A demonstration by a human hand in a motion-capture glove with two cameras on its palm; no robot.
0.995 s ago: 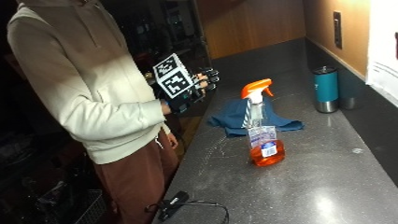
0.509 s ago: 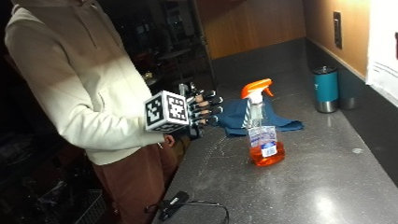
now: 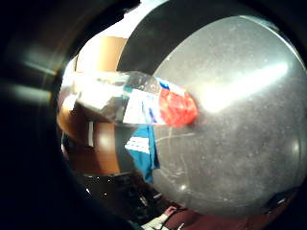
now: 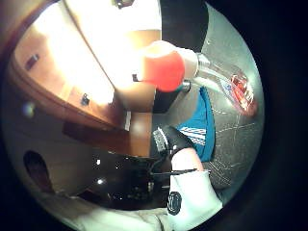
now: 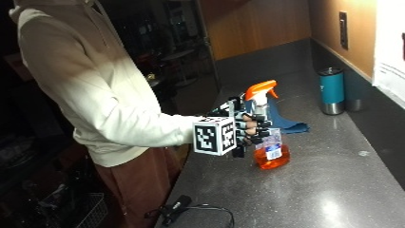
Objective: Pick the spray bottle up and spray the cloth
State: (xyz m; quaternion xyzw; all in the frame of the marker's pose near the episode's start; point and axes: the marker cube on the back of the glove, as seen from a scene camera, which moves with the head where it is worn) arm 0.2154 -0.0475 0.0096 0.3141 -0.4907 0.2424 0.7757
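Observation:
A clear spray bottle [image 5: 272,151] with orange liquid and an orange trigger head stands upright on the dark counter [image 5: 329,190]. My gloved right hand [image 5: 248,126] is level with its neck on the side facing the person, fingers spread and reaching toward it. Whether the fingertips touch the bottle I cannot tell; nothing is gripped. Both palm views show the bottle [image 3: 144,103] [image 4: 161,67] close ahead, and my thumb [image 4: 169,140] is apart from it. A blue cloth [image 5: 291,126] [image 3: 144,153] [image 4: 199,130] lies crumpled on the counter just behind the bottle.
A teal tumbler [image 5: 331,90] stands near the wall beyond the cloth. A black cable with a plug [image 5: 183,206] lies at the counter's near end. The counter's edge runs along the person's side. A white sheet [image 5: 389,42] hangs on the wall.
My hand has moved from in front of the person's body across to the bottle's neck. The bottle and cloth have stayed put; the outside camera has shifted slightly.

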